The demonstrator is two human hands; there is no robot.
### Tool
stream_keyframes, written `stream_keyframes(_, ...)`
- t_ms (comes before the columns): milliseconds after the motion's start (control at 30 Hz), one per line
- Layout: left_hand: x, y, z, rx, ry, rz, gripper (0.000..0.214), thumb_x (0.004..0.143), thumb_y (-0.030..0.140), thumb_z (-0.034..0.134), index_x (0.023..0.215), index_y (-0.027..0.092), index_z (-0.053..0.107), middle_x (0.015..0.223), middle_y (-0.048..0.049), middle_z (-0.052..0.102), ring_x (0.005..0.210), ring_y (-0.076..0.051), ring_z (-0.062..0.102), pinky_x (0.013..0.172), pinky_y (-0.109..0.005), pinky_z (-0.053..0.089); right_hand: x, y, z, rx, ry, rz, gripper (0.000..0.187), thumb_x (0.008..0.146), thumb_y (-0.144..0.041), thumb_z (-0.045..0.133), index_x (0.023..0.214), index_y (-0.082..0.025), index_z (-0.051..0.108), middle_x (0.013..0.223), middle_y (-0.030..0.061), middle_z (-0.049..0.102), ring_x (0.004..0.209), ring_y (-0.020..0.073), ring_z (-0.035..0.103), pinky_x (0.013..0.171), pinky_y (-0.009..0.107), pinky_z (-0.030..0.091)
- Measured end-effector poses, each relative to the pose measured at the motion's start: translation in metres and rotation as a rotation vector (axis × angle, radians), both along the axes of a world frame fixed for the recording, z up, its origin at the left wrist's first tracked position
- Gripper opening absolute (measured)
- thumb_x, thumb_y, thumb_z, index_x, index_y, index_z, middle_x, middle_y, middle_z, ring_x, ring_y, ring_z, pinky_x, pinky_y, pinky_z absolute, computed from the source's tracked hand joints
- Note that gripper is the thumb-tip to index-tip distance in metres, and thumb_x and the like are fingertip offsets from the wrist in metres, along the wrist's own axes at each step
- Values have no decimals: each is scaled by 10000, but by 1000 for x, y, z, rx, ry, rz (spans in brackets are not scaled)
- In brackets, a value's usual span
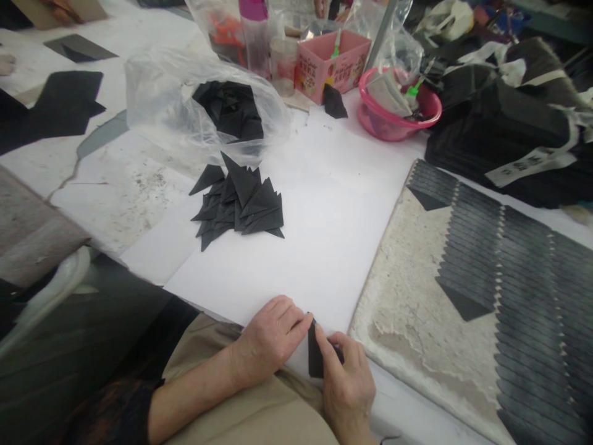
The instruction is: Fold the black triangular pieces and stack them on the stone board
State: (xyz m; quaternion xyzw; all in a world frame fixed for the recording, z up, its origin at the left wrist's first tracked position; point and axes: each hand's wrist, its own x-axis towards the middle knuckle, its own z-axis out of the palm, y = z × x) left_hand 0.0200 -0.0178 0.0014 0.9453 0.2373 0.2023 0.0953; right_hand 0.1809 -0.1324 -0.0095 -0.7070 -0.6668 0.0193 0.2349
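Note:
A small black flat piece [315, 357] stands near the front edge of the white paper [319, 247]. My left hand [269, 337] pinches its top corner between fingertips, the fingers curled together. On the right side, my right hand [348, 383] grips the same piece, with the index finger pointing up along it and the other fingers bent around. Part of the piece is hidden behind the right fingers. Beyond my hands lies a loose pile of black pointed pieces [243, 201] on the paper.
A clear plastic bag [157, 102] holds more black pieces. To the right, a board [398, 278] carries overlapping rows of black pieces [472, 241]. A pink bowl [389, 127], a pink box [319, 68] and a black bundle [500, 130] stand at the back.

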Motion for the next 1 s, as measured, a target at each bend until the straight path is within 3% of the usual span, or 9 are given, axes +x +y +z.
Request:
stream_keyframes(200, 0, 6, 5, 35, 53, -27, 170, 935, 129, 529, 1075, 96, 620, 832, -63, 575, 809, -205, 526, 769, -396, 504, 3, 1, 2, -19, 0, 14, 423, 962, -147, 441, 1332, -317, 555, 975, 65, 598, 858, 168, 546, 764, 293, 471)
stream_keyframes(400, -4, 20, 6, 103, 60, -198, 198, 957, 128, 494, 1109, 80, 612, 1114, -126, 606, 1094, -255, 530, 948, -417, 478, 0, 3, 4, -12, 4, 1, 402, 959, -133, 442, 1301, -289, 584, 968, 67, 596, 847, 167, 535, 758, 294, 457)
stream_keyframes(533, -6, 24, 8, 88, 95, -295, 234, 968, 117, 472, 1167, 79, 589, 1141, -128, 615, 1114, -234, 546, 968, -401, 481, -1, 4, 5, -22, -7, -3, 375, 973, -155, 427, 1278, -286, 600, 960, 65, 590, 841, 164, 527, 761, 294, 446)
stream_keyframes(767, -7, 22, 11, 141, 113, -257, 264, 960, 115, 486, 1202, 72, 581, 1197, -136, 598, 1162, -251, 540, 985, -411, 475, -2, 10, 7, 40, 7, 7, 324, 978, -151, 429, 1207, -238, 642, 924, 61, 576, 823, 150, 517, 733, 272, 431)
stream_keyframes(1000, -6, 25, 13, 160, 133, -341, 260, 980, 108, 439, 1177, 52, 600, 1195, -128, 613, 1174, -232, 537, 1002, -388, 472, 4, 6, 9, 37, 45, 21, 267, 958, -153, 495, 1174, -197, 643, 954, 62, 615, 849, 157, 533, 757, 289, 425)
